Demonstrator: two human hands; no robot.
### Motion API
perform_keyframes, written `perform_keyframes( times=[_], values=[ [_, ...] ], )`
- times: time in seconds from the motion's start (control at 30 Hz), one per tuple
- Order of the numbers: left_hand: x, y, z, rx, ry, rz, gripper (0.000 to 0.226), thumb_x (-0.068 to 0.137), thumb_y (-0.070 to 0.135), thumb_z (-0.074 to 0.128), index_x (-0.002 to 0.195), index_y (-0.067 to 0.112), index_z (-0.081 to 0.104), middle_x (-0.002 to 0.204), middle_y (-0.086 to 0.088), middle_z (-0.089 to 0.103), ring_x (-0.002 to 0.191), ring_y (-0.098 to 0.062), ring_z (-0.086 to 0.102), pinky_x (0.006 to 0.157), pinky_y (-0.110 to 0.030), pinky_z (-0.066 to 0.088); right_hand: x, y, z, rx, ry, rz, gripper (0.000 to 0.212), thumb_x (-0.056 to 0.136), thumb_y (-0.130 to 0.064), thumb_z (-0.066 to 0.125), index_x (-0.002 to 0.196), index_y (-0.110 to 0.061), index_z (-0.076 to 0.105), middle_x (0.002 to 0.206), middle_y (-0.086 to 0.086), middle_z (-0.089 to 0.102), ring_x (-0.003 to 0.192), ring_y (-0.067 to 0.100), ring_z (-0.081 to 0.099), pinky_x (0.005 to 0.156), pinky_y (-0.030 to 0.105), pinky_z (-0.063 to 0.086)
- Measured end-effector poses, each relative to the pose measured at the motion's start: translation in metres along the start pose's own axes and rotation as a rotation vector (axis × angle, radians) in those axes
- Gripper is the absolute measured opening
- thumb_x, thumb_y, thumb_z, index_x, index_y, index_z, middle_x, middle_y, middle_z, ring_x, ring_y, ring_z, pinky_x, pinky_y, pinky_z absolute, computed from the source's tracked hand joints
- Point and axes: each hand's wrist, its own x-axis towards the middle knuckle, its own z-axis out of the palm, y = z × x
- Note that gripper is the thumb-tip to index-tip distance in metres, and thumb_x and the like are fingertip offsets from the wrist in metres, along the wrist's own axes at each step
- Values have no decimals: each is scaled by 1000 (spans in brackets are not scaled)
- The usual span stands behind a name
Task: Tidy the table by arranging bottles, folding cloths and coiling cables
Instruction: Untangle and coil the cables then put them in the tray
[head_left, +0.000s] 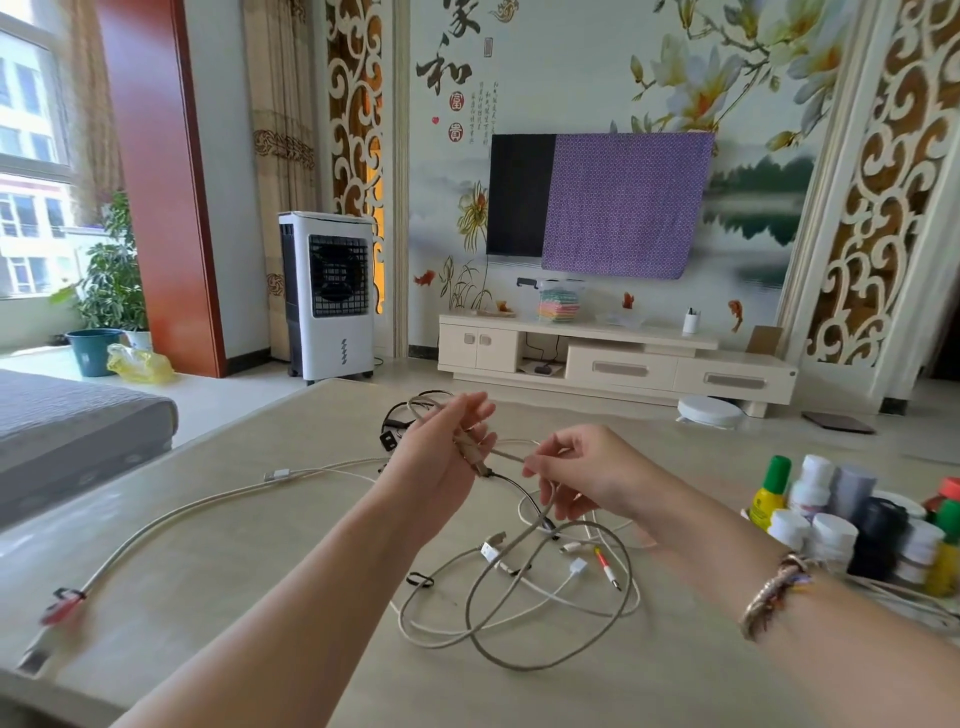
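Beige table (218, 519) | both hands grip one grey cable (506, 456): left hand (441, 457), right hand (582, 475) | bottles (852, 525) clustered right

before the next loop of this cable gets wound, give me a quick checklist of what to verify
1. Left hand grips the braided cable near its plug: ok.
2. Right hand pinches the same cable further along: ok.
3. Cable free of the others: not ok, its slack runs into the tangled pile on the table.
4. Bottles out of the way: ok, grouped at the right.
5. Long cable on the left lies separate: cannot tell, its end reaches behind the left hand.
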Motion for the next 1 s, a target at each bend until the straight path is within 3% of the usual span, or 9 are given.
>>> perform_keyframes(
  times=[0.13, 0.27, 0.4, 0.5, 0.57, 0.63, 0.73, 0.83, 1.0],
  values=[
    [2, 2, -9, 4, -107, -58, 43, 103, 37, 33, 112, 15, 68, 99, -6, 68, 92, -17, 62, 98, -42, 44, -11, 8, -3, 150, -156, 53, 25, 84, -28, 72, 101, -10, 64, 75, -1, 68, 66, 9, 56, 61, 20, 44],
    [3, 4, -8, -239, -153, -90, 43, 103, 38, 32, 111, 10, 63, 75, -7, 60, 70, -18, 65, 79, -51, 57, -27, 12, -6, -99, -410, -39, 33, 82, -53, 66, 105, -29, 69, 92, -13, 69, 86, 1, 58, 80, 22, 43],
    [3, 2, -7, -235, -119, -48, 42, 103, 37, 33, 105, 7, 62, 62, -4, 47, 61, -15, 59, 71, -48, 58, -31, 10, 1, -230, -378, -89, 31, 81, -53, 67, 104, -33, 66, 91, -10, 72, 92, 2, 65, 77, 16, 43],
    [1, -5, -3, -72, -67, 39, 36, 103, 34, 36, 95, 9, 61, 61, -2, 46, 61, -14, 56, 80, -48, 57, -30, 6, 6, -214, -293, -149, 31, 88, -45, 63, 100, -17, 69, 76, -8, 69, 77, 2, 64, 67, 7, 43],
    [0, -7, 1, 69, -33, 134, 31, 102, 32, 40, 87, 12, 59, 59, 3, 46, 61, -11, 53, 89, -43, 52, -31, 3, 6, -185, -261, -146, 32, 93, -40, 57, 90, -11, 73, 73, -8, 71, 75, 2, 63, 71, 10, 45],
    [-3, -7, 3, 335, -44, 310, 26, 101, 30, 44, 84, 15, 57, 61, 8, 45, 62, -8, 49, 83, -30, 48, -30, 2, 4, -83, -188, -115, 36, 96, -38, 52, 79, -13, 72, 72, -7, 71, 73, 2, 63, 79, 16, 44],
    [-8, -8, 4, 780, -178, 591, 10, 100, 15, 46, 92, 14, 52, 72, 11, 45, 64, -2, 41, 65, -12, 39, -25, 0, -4, 346, -73, -7, 38, 99, -26, 48, 66, -12, 61, 73, 6, 68, 75, 17, 67, 76, 32, 47],
    [-11, -10, 4, 975, -293, 555, 33, 87, -9, 43, 97, 22, 48, 85, 4, 41, 67, -2, 36, 61, -11, 36, -21, -1, -14, 565, -92, 85, 34, 99, -18, 42, 68, -11, 52, 78, 14, 68, 83, 31, 71, 77, 38, 54],
    [-8, -8, -2, 1267, -352, 499, 53, 65, -19, 34, 108, 12, 37, 95, 10, 33, 90, -7, 34, 77, -16, 34, -21, 10, -15, 692, -302, 114, 10, 95, -18, 49, 87, -12, 50, 101, 16, 69, 104, 43, 65, 95, 47, 49]
  ],
)
